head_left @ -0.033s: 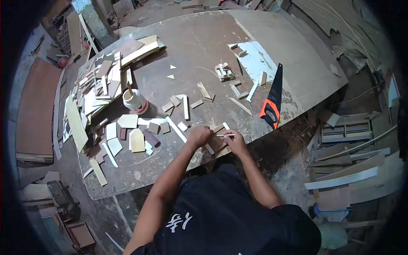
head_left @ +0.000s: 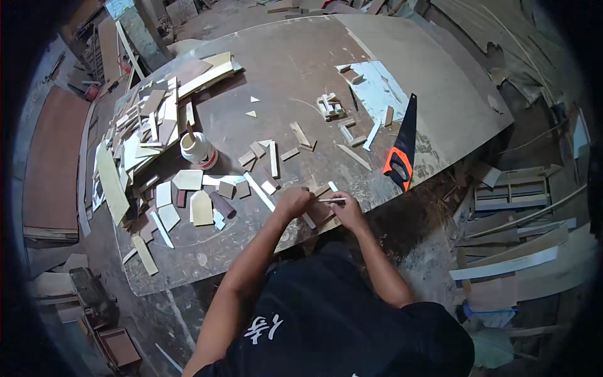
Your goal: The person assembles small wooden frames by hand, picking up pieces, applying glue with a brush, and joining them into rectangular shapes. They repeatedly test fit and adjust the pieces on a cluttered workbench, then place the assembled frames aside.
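Observation:
My left hand (head_left: 295, 203) and my right hand (head_left: 347, 210) are close together at the near edge of the worktable (head_left: 232, 257). A thin, pale wooden strip (head_left: 325, 200) spans the gap between them, with its ends pinched in the fingers of each hand. Under it lies a flat brown wood piece (head_left: 322, 213), partly covered by my hands. Beside my left hand, a long white strip (head_left: 259, 191) slants across the tabletop. The fingertips of my left hand are mostly hidden from above.
A handsaw (head_left: 401, 164) with an orange and black handle lies to the right. On the left stand a white tub (head_left: 198, 152) with a stick in it and a heap of wood offcuts (head_left: 147, 122). Small blocks (head_left: 290, 154) and a little wooden assembly (head_left: 331, 107) lie farther back.

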